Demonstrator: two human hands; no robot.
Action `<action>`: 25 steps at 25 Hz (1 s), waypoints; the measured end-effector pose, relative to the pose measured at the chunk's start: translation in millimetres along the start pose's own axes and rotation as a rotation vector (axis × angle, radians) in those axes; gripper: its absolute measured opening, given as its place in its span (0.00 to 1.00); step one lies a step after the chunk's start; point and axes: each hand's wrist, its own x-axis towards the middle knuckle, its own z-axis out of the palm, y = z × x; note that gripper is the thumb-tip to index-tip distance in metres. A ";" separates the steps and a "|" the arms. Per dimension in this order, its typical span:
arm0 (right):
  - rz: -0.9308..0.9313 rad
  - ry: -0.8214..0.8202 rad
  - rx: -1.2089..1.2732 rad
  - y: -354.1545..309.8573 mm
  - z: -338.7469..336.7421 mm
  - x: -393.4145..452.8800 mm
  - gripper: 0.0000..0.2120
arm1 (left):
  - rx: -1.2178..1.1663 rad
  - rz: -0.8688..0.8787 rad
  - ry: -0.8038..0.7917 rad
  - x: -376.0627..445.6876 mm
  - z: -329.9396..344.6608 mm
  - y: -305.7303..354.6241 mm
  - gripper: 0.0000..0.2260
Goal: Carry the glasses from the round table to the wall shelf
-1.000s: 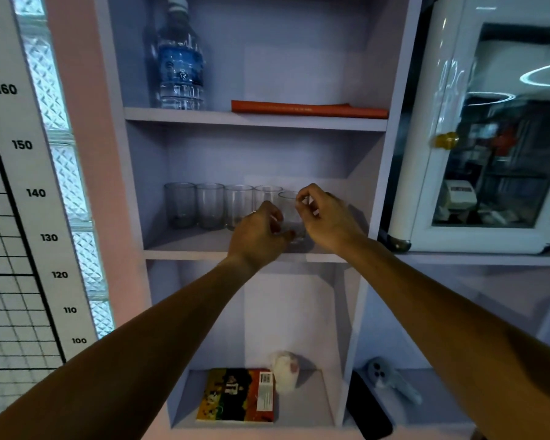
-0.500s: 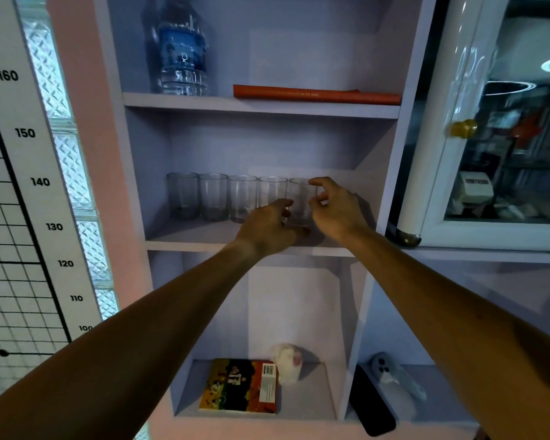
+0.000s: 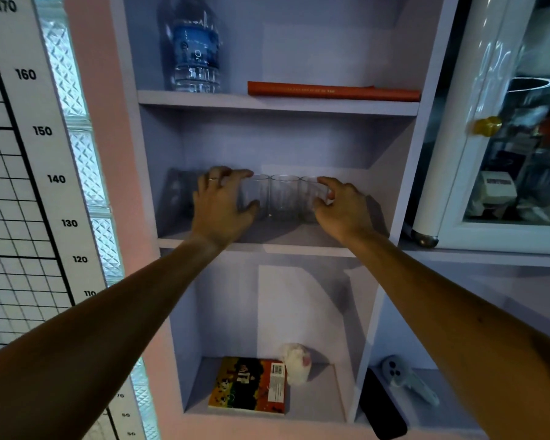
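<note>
Half a second before, both hands had been bunched together at the right-hand end of the row of glasses; now they had spread apart along it. The left hand [image 3: 223, 204] had moved out to the left, and the row was being squared up rather than added to, which suggested the carrying was finished or close to it. That left hand lay with fingers arched over the rims and thumb against the side of a glass [image 3: 251, 198], seemingly cupping it, though whether it actually gripped could not be told. The right hand [image 3: 340, 204] pinched the end glass [image 3: 313, 200] between forefinger and thumb. One free glass [image 3: 284, 196] stood between the two hands, touching its neighbours, and darker glasses [image 3: 175, 193] sat just beyond the left hand, all upright on the wall shelf [image 3: 299, 241].
</note>
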 end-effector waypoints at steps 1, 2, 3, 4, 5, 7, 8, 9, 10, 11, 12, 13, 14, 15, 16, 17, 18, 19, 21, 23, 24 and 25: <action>0.006 0.009 -0.001 -0.3 0.7 0.1 0.21 | 0.065 -0.018 -0.011 0.3 -3.3 -10.1 0.28; 0.006 0.018 -0.026 -0.3 1.3 0.4 0.21 | 0.126 -0.021 -0.053 0.2 -5.0 -18.7 0.30; -0.006 0.022 -0.095 -0.8 2.7 0.3 0.23 | 0.174 -0.015 -0.107 -0.3 -5.1 -25.0 0.33; -0.030 0.020 -0.198 -2.2 5.3 -0.3 0.26 | 0.212 -0.008 -0.152 -0.7 -4.3 -29.6 0.35; -0.075 0.004 -0.305 -5.1 9.8 -1.6 0.28 | 0.243 0.000 -0.178 -1.2 -3.2 -32.4 0.36; -0.194 -0.061 -0.454 -12.0 24.0 -4.0 0.32 | 0.291 0.015 -0.189 -2.4 -1.1 -34.9 0.37; -0.229 -0.094 -0.488 -15.1 32.4 -4.7 0.34 | 0.303 0.016 -0.194 -2.8 -1.0 -34.6 0.38; -0.235 -0.115 -0.509 -17.4 40.3 -5.2 0.35 | 0.307 0.013 -0.206 -3.1 -1.1 -34.2 0.38; -0.223 -0.120 -0.521 -18.8 46.7 -5.7 0.35 | 0.304 0.009 -0.213 -3.8 -1.4 -33.9 0.38; -0.204 -0.117 -0.531 -19.0 50.8 -5.7 0.36 | 0.292 0.002 -0.218 -4.5 -1.8 -33.4 0.38; -0.191 -0.110 -0.537 -18.7 53.5 -5.6 0.36 | 0.283 0.001 -0.222 -5.2 -1.7 -33.1 0.38; -0.182 -0.102 -0.555 -19.4 55.2 -6.3 0.36 | 0.286 0.001 -0.223 -6.1 -2.2 -31.8 0.39; -0.177 -0.101 -0.559 -20.2 55.7 -6.3 0.36 | 0.287 0.006 -0.224 -6.7 -2.0 -30.6 0.39; -0.165 -0.105 -0.553 -21.8 54.8 -6.0 0.36 | 0.284 0.010 -0.227 -6.5 -2.0 -29.7 0.39; -0.152 -0.113 -0.542 -23.8 52.5 -4.7 0.36 | 0.281 0.015 -0.229 -5.5 -2.1 -29.1 0.38; -0.138 -0.126 -0.534 -26.1 49.8 -3.1 0.35 | 0.274 0.018 -0.239 -4.0 -2.2 -28.9 0.38; -0.125 -0.137 -0.536 -29.8 46.2 -3.8 0.35 | 0.267 0.022 -0.248 -3.2 -3.0 -29.0 0.38; -0.116 -0.153 -0.545 -32.6 42.4 -4.5 0.35 | 0.256 0.022 -0.257 -3.1 -4.3 -29.5 0.39; -0.096 -0.143 -0.552 -38.9 34.6 -11.1 0.37 | 0.232 0.042 -0.244 -6.0 -8.4 -28.5 0.40; -0.039 -0.099 -0.530 -46.8 26.1 -25.3 0.38 | 0.200 0.080 -0.188 -15.3 -19.5 -28.9 0.40; -0.010 -0.079 -0.502 -49.0 22.4 -36.6 0.37 | 0.170 0.095 -0.170 -22.9 -26.5 -30.6 0.39; 0.017 -0.083 -0.489 -52.9 16.4 -49.7 0.36 | 0.138 0.109 -0.172 -32.4 -36.8 -29.5 0.38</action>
